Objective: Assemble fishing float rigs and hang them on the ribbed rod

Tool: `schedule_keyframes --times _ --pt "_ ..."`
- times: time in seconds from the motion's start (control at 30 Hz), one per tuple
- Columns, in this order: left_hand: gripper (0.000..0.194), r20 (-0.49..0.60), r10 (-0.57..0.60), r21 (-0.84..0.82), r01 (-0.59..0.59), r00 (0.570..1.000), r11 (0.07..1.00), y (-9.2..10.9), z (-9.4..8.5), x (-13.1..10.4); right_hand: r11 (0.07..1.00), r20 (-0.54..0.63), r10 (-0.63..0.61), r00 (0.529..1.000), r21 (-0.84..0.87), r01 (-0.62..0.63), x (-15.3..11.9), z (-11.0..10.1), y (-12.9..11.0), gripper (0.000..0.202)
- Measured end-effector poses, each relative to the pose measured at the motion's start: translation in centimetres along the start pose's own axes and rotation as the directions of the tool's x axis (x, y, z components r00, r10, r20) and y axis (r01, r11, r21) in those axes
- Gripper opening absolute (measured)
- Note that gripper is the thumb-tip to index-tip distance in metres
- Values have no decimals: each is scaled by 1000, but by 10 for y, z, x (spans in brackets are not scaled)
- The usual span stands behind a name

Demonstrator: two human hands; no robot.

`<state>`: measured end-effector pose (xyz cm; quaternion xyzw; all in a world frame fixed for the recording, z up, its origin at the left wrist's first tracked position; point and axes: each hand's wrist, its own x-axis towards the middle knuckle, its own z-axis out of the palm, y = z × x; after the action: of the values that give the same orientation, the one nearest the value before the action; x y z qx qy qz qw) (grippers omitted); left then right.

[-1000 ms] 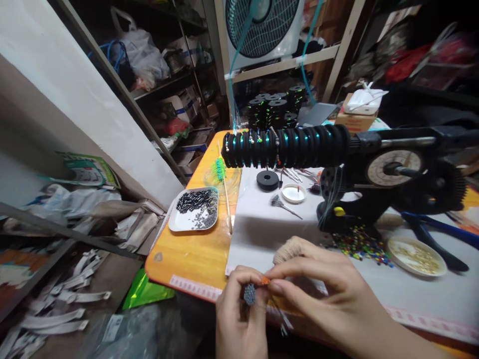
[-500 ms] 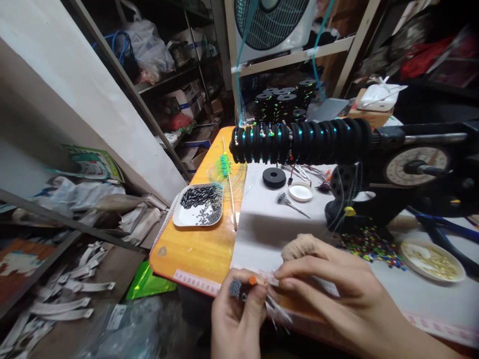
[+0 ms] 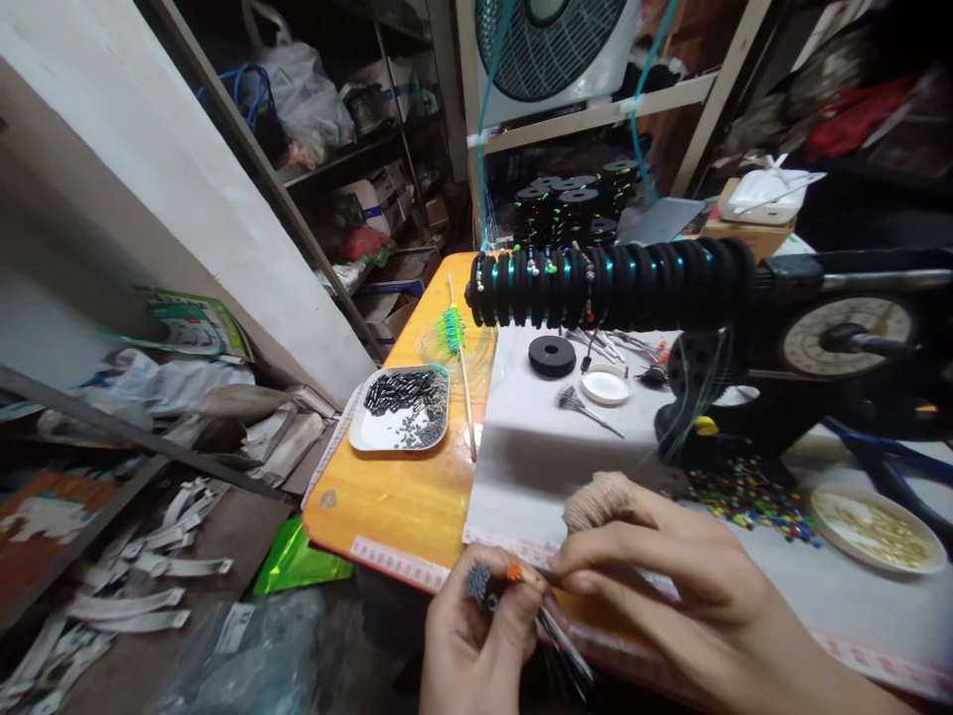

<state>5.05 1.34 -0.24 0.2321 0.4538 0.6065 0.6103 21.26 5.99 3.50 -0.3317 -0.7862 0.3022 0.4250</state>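
At the table's front edge, my left hand (image 3: 480,645) is closed around a bundle of thin stems (image 3: 567,647). A grey cluster tip (image 3: 477,581) and a small orange cluster tip (image 3: 514,571) stick out above its fingers, while the pale stems hang down to the right. My right hand (image 3: 696,581) is beside it, thumb and forefinger pinched close to the left fingertips; what lies in that pinch is too small to make out. A beige wrap (image 3: 600,501) covers one right finger. Beyond the hands, a similar grey-headed bundle (image 3: 588,410) lies on white paper.
A black spool-loaded shaft (image 3: 611,283) with a dial (image 3: 849,333) reaches across the table. A white tray (image 3: 361,437) of black and grey pieces stands left. Coloured beads (image 3: 751,501) and a dish (image 3: 934,556) of gold bits lie right. A loose black spool (image 3: 552,356) sits mid-table.
The view has shifted slightly, so everything sits a little further right. The stems below my left hand have swung slightly and look sharper. Both hands keep their closed grips.
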Motion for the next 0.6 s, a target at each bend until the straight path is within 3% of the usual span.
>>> schedule_keyframes --times 0.27,0.37,0.5,0.6 --pt "36 8 -1 9 1 1000 1000 0 1 -1 1000 -20 6 1000 -4 -7 2 -2 -2 15" --pt "37 10 7 93 -8 1000 996 0 3 -2 1000 -23 11 1000 25 -10 3 -1 -2 14" --pt "37 -11 150 271 -142 989 952 -1 6 -3 998 -11 -12 1000 69 13 2 0 0 10" --pt "33 -32 229 304 -209 973 930 -1 9 -2 999 1 -50 999 9 50 0 0 -1 10"
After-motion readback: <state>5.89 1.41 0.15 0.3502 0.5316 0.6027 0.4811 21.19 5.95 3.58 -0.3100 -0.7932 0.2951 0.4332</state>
